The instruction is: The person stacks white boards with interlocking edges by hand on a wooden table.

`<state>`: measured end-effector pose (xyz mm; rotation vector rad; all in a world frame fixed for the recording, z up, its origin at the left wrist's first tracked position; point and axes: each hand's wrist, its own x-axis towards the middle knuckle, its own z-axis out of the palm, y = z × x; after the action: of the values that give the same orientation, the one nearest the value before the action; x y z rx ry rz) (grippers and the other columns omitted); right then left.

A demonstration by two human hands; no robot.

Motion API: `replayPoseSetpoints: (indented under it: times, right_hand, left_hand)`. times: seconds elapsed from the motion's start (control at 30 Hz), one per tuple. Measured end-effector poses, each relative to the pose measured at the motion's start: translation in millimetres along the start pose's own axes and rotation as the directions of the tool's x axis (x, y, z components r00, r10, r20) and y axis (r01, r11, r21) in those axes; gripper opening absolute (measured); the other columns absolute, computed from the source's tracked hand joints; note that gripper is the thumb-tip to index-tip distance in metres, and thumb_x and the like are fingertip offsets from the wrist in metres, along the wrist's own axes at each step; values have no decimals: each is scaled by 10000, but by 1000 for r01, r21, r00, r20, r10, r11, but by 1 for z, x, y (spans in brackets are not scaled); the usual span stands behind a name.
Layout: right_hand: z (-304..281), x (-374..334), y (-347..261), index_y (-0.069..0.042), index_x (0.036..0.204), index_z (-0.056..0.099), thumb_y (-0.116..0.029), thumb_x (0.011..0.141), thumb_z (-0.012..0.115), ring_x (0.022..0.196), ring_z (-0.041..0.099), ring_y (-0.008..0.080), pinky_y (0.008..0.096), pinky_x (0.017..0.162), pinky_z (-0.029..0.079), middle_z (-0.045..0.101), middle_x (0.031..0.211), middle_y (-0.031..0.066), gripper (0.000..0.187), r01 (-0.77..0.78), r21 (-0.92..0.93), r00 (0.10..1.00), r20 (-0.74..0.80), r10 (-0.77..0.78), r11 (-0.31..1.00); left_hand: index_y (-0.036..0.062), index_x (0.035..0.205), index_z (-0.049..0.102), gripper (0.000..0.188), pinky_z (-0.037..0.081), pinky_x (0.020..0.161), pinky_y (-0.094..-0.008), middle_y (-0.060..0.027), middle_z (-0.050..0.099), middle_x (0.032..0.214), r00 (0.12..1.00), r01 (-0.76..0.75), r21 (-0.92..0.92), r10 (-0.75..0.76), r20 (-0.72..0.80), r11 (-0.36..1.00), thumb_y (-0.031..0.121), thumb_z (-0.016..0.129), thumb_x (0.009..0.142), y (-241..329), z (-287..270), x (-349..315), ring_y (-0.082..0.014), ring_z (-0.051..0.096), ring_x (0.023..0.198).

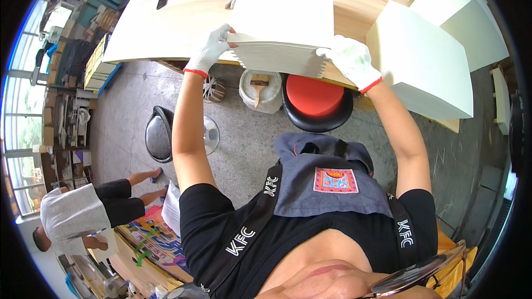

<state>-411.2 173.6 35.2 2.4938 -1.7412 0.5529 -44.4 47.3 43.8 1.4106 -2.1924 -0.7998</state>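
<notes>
Head view: our gloved L hand (209,51) pinches the near L corner of the white sheet stack (282,5), thumb & fingers narrow on it; our gloved R hand (350,61) is at the near R corner, one digit against the layered near edge, but we can't tell if it grips; stack lies on the wood-grain table (149,39), w/ a black phone (163,0) far L & a white block (426,61) to the R; on the floor we see a white bucket (269,102) w/ paintbrush (257,89), just L of a red-and-black stool (316,95).
</notes>
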Motion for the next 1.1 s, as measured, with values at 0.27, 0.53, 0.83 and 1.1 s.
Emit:
replayPoseSetpoints:
  times: [0.27,0.53,0.83,1.1]
  right_hand:
    - [20,-5,8,-226,971,761,-270,878,596,858,701,238,335,706,559,696,1205,77,195,114,-95,974,-185,-130,989]
    - [15,-4,-2,-236,996,757,-233,877,577,831,709,234,330,684,569,690,1225,77,216,6,-45,992,-123,-12,999]
    - [25,-9,4,-205,1094,707,-283,906,582,792,692,254,360,663,556,677,1024,81,239,34,-93,996,-83,-42,995]
    - [-48,-76,-2,-162,1429,473,-551,929,571,879,664,340,434,789,530,657,1006,162,641,-186,266,982,84,169,946]
  left_hand:
    - [44,1047,645,342,502,778,-360,-106,662,864,998,-53,-6,53,-16,999,125,801,754,-15,-1,4,-210,616,836]
    - [37,1059,638,338,493,754,-332,-81,656,807,1000,-1,-52,0,-6,999,79,801,766,-10,-2,1,-177,608,789]
    - [52,1064,609,361,481,736,-347,-83,616,794,1000,12,57,-13,16,998,61,802,760,-10,1,7,-184,572,765]
    - [60,1236,604,491,521,865,-415,-194,650,1053,964,-123,454,215,-156,882,10,726,763,29,-15,3,-309,652,975]
